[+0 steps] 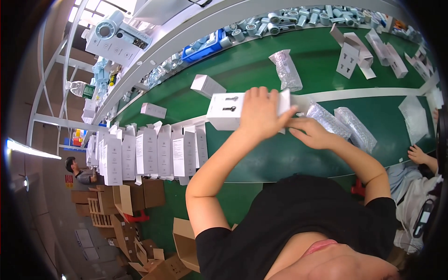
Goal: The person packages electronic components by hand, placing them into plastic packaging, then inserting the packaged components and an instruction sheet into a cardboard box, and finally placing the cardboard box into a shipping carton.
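Observation:
A white carton [223, 111] with small dark product pictures lies on its side over the green bench. My left hand [260, 114] is wrapped over it from above, fingers across the far side and thumb toward its right end. At that end, my right hand [311, 132] has its fingers stretched toward the box, thumb apart from them, with nothing visibly gripped. A white flap [284, 101] stands at the right end; the inside of the box is hidden. Just beyond my right hand lie bubble-wrapped packets [326, 119], one of them [355, 128] farther right.
Another bubble-wrapped packet [286, 70] and a closed white box [206, 86] lie farther back. Upright white cartons [147, 154] line the left. Light-blue handheld fans [275, 21] and a blue bin [203, 46] fill the far edge. Another person's hand [418, 154] rests at the right.

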{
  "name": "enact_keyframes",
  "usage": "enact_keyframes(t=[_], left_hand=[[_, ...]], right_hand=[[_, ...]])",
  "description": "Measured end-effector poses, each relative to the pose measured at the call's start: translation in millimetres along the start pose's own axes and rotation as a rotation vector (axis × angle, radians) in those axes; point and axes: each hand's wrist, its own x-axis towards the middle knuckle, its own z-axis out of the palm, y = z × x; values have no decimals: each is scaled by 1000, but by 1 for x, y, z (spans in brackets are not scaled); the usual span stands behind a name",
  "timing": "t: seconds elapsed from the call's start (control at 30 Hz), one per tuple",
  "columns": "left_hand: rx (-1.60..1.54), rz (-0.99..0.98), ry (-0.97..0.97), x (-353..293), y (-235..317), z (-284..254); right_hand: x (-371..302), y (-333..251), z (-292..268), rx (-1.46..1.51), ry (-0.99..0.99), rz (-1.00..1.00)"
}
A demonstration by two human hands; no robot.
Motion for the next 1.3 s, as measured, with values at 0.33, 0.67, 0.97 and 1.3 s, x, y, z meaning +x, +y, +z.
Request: enact_keyframes(t=[0.33,0.67,0.97,1.3], left_hand=[[576,264,-86,-4,1,16],[529,161,-102,-3,-62,-4],[-383,-573,1,-57,-207,42],[-1102,-1067,376,-136,-251,73]], right_hand=[[56,37,117,815,486,69],[160,-10,167,1957,699,-941],[140,46,84,1230,213,194],[66,133,154,542,454,1009]])
